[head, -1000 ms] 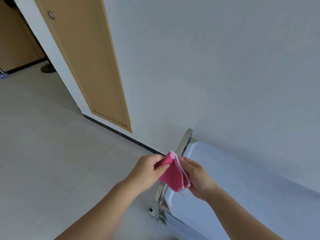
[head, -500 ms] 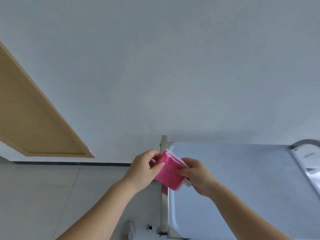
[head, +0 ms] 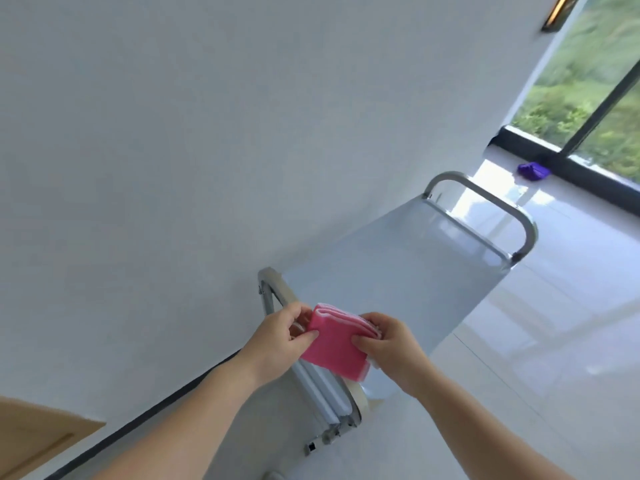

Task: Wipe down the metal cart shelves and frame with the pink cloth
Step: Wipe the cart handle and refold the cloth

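A folded pink cloth (head: 335, 341) is held in the air between both hands, above the near end of the metal cart. My left hand (head: 278, 337) pinches its left edge and my right hand (head: 389, 344) pinches its right edge. The cart's bare top shelf (head: 398, 268) stretches away to the upper right. Its near handle bar (head: 277, 292) curves just behind my left hand, and the far handle bar (head: 491, 206) arches over the other end. A lower shelf edge (head: 322, 393) shows beneath the cloth.
A white wall (head: 207, 133) runs close along the cart's left side. Glossy white floor (head: 554, 323) spreads to the right. A purple object (head: 533, 170) lies by the dark window frame (head: 588, 119). A wooden door corner (head: 38, 438) sits at bottom left.
The view has swung right, so the whole cart top, the far handle and the window came into sight. Both hands kept hold of the folded cloth above the near handle.
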